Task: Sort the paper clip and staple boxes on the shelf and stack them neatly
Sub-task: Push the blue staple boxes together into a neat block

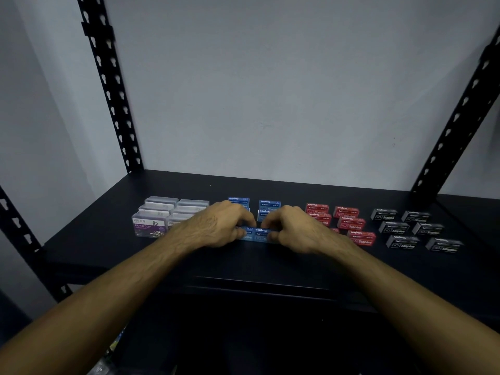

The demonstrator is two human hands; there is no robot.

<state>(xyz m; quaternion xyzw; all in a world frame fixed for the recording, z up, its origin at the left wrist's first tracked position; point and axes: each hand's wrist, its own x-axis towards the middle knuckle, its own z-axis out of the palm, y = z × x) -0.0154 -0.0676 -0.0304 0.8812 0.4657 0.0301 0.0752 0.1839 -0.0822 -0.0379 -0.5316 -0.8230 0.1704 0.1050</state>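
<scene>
On the black metal shelf [270,190], my left hand [219,226] and right hand [295,231] pinch small blue cardboard staple boxes [255,234] front-centre; light, stiff, easily crushed, so I'd grip their short ends.

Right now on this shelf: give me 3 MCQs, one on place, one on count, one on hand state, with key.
1. Which boxes sit farthest left on the shelf?
A. red boxes
B. clear clip boxes
C. black boxes

2. How many black boxes show?
A. six
B. three
C. ten

3. What are both hands doing?
A. hanging idle off the shelf
B. lifting a red box
C. holding the front blue boxes

Key:
1 B: the clear clip boxes lie left of the blue boxes, red boxes and black boxes.
2 A: two columns of three.
3 C: left hand and right hand curl onto the front blue boxes.
</scene>
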